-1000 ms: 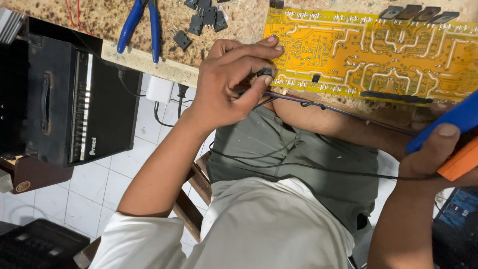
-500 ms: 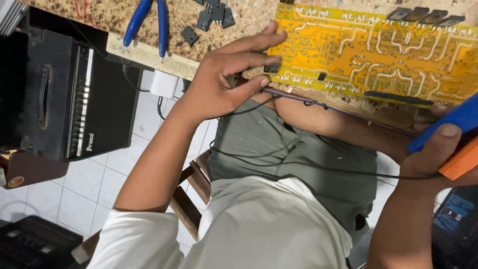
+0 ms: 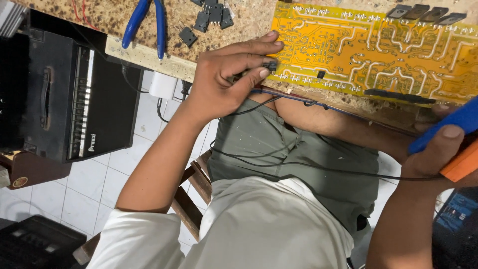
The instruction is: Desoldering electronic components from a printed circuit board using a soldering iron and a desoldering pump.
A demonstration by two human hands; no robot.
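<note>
Fingers of the left hand [image 3: 224, 82] were pinched narrow around a small dark component [image 3: 270, 65], thumb below and forefinger stretched over it, holding it right at the near left edge of the yellow circuit board [image 3: 378, 55]. That board lay flat on a speckled worktop [image 3: 99, 17], copper traces up, with a row of flat black parts [image 3: 428, 12] touching its far edge and a dark strip along its near edge. Off to the left on the same worktop lay blue-handled pliers [image 3: 147, 22] and, just beside them, a loose cluster of black components [image 3: 209, 15]. The right hand [image 3: 433, 157] sat low at the right border, wrapped tight around a blue and orange tool [image 3: 455, 132], thumb pressed on the blue part; the tool's tip ran out of sight. A thin black cable [image 3: 298, 164] trailed from that hand across the person's olive shorts [image 3: 298, 149], and another wire ran under the left hand along the table edge. Below the worktop stood a black amplifier box [image 3: 64, 99] on the white tiled floor [image 3: 99, 184], well apart from both hands.
</note>
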